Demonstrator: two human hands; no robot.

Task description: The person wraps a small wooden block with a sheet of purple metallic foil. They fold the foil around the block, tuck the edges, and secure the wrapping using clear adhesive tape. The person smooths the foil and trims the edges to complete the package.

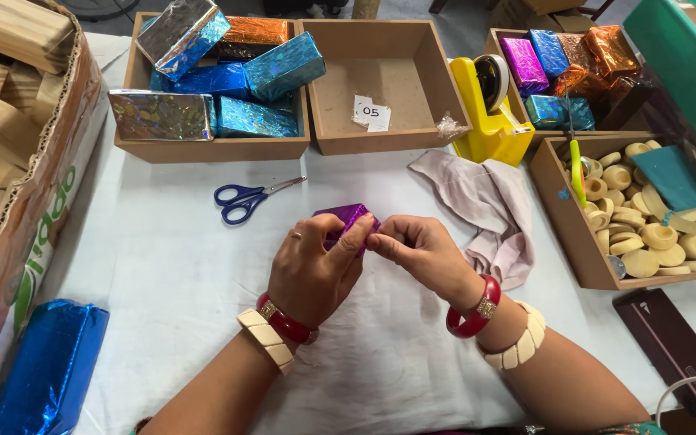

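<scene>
Purple block (346,217) lengthwise toward scissors (245,198)

bright even light, soft shadows, foil glare, slight edge distortion

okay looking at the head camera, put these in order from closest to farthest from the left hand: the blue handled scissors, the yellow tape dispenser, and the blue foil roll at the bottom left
From the left hand:
1. Blue-handled scissors, just up and left on the white table.
2. Yellow tape dispenser, up and to the right, beside the empty wooden box.
3. Shiny blue foil roll, far left at the table's near corner.
</scene>
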